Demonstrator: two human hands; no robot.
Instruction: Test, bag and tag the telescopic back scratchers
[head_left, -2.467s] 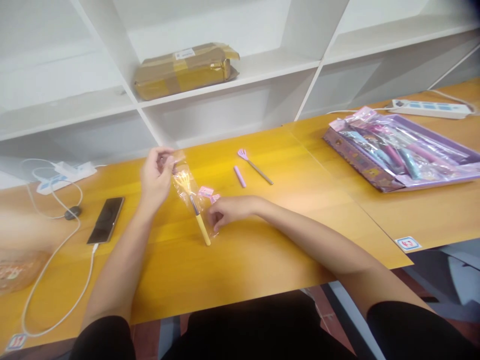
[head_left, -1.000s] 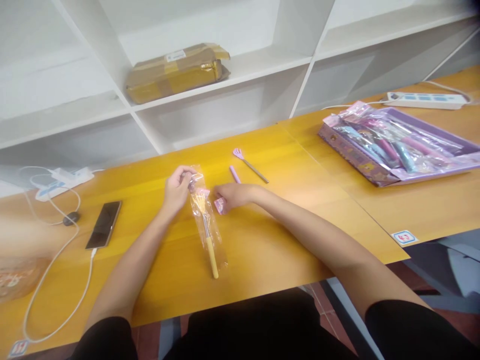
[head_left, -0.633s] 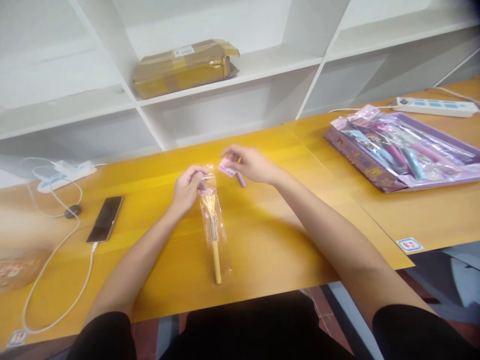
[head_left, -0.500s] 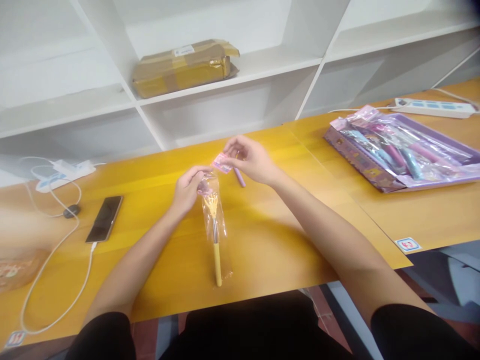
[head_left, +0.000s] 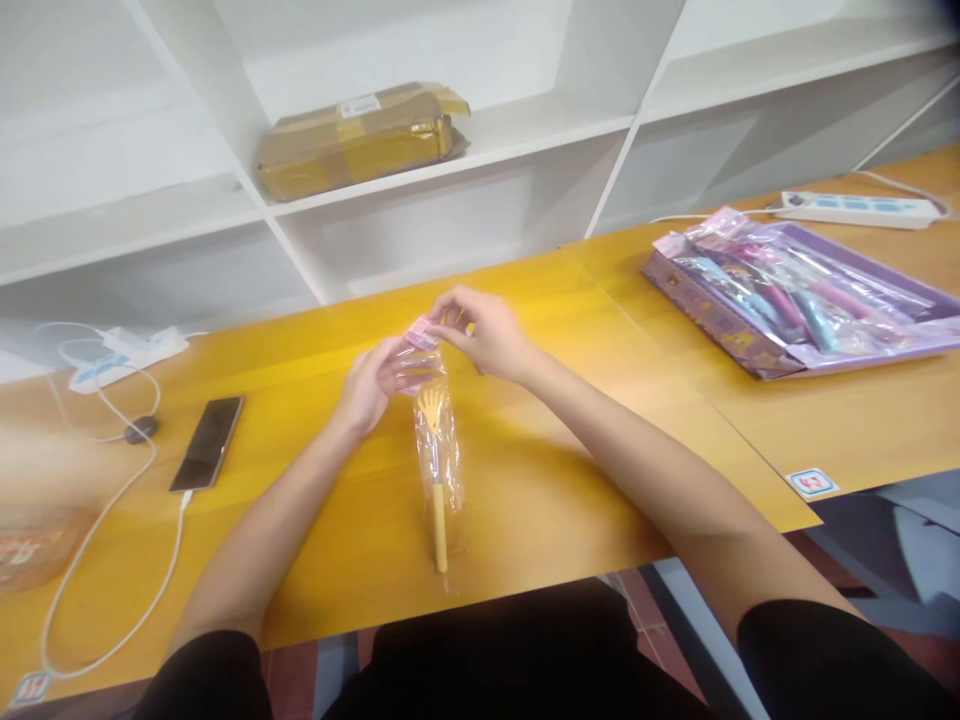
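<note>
A clear plastic bag (head_left: 455, 450) hangs upright with a yellow back scratcher (head_left: 440, 525) inside. The scratcher has a claw-shaped head at the top, a thin metal shaft and a yellow handle pointing toward me. My left hand (head_left: 367, 385) is closed on the bag's upper left edge. Between the fingertips of my right hand (head_left: 484, 335) is a small pink card (head_left: 421, 333), which sits right at the bag's top. Whether the card is inside the bag's mouth or just against it, I cannot tell.
To the right, a purple display box (head_left: 720, 320) holds several bagged items. A phone (head_left: 208, 443) on a white cable lies at left, near a power strip (head_left: 131, 358). Another power strip (head_left: 859, 208) is at far right. A taped carton (head_left: 360, 140) rests on the white shelf behind.
My right hand has moved left and slightly down, bringing the pink card to the bag's top. The bag's upper part is spread wider. A purple stick by my right hand is now hidden.
</note>
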